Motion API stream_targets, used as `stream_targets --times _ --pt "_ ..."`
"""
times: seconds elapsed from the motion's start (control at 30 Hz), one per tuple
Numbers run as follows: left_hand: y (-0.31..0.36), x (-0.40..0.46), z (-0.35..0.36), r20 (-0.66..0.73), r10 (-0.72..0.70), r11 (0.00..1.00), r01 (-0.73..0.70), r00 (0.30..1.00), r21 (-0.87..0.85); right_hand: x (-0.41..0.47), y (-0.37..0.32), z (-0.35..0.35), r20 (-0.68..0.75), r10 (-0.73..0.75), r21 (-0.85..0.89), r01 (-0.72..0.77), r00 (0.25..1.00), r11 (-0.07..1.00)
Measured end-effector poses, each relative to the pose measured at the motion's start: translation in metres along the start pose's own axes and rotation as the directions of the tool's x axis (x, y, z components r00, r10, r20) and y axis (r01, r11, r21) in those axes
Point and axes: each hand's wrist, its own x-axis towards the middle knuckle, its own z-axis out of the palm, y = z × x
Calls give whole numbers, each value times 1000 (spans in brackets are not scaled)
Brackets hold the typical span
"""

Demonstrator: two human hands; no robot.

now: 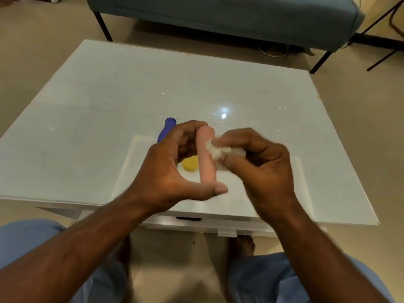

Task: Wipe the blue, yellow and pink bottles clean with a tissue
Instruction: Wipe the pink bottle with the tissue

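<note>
My left hand (172, 169) holds the pink bottle (205, 156) lengthwise, fingers on its far end and thumb on its near end. A crumpled white tissue (218, 150) is pinched in my right hand (255, 165) and pressed against the bottle's right side. Behind my left hand the blue bottle (167, 129) lies on the table, mostly hidden. Only a small part of the yellow bottle (190, 165) shows on the table between my left palm and the pink bottle.
The glossy white table (109, 110) holds the bottles and has a drawer at its near edge. A teal sofa (218, 14) on black legs stands beyond it. My knees in blue trousers frame the bottom of the view.
</note>
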Motion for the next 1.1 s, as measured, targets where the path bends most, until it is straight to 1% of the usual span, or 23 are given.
stream_targets --times 0.07,0.1,0.17,0.23,0.27,0.37,0.43,0.47,0.57,0.6,0.63,0.73,0.8,0.83,0.93,0.97,1.1 --pt "-3 2 -2 -16 -7 1000 7 1000 -3 -5 -3 5 67 -92 1 92 993 996" --pt "-3 2 -3 -8 -9 1000 9 1000 4 -5 -3 6 71 -111 2 111 991 994" --pt "-1 -2 -1 21 -16 1000 16 1000 7 -3 -1 4 15 -79 -5 79 997 997" --pt "1 -5 1 27 -26 1000 26 999 -2 1 2 0 -67 -1 -7 0 998 1000" --pt "1 -5 2 21 -28 999 29 999 -18 2 3 0 -74 11 -14 -12 997 1000" --pt "-2 -1 2 -27 -40 997 38 999 -68 -4 0 4 34 -76 -13 76 997 997" --pt "-2 1 1 -54 -38 997 34 998 -69 -4 -3 6 59 -102 11 102 993 995" --pt "0 0 1 -65 -35 996 30 997 -86 -3 -2 5 41 -82 24 81 996 996" --pt "7 -3 5 -97 -10 990 -3 995 -142 4 -1 3 -104 30 85 -21 994 996" --pt "8 -3 5 -105 -5 989 -11 994 -151 3 0 3 -114 36 91 -26 993 996" --pt "8 -2 4 -114 -9 987 -10 993 -162 2 1 5 -92 21 87 -13 996 996" --pt "6 3 -3 -142 -46 988 24 989 -156 -6 1 11 36 -88 72 85 995 994" --pt "6 2 -4 -129 -46 987 25 991 -159 -6 0 12 59 -109 81 104 992 991" --pt "6 1 -4 -121 -43 985 23 992 -169 -5 -1 13 29 -85 82 82 996 993" --pt "6 -1 1 -100 -31 987 14 994 -162 1 3 10 -132 67 138 -49 989 989" --pt "6 0 2 -104 -32 986 14 994 -164 1 4 11 -140 73 144 -52 987 988" --pt "7 4 2 -162 -69 973 31 984 -228 -5 0 16 -8 -81 111 82 997 990"
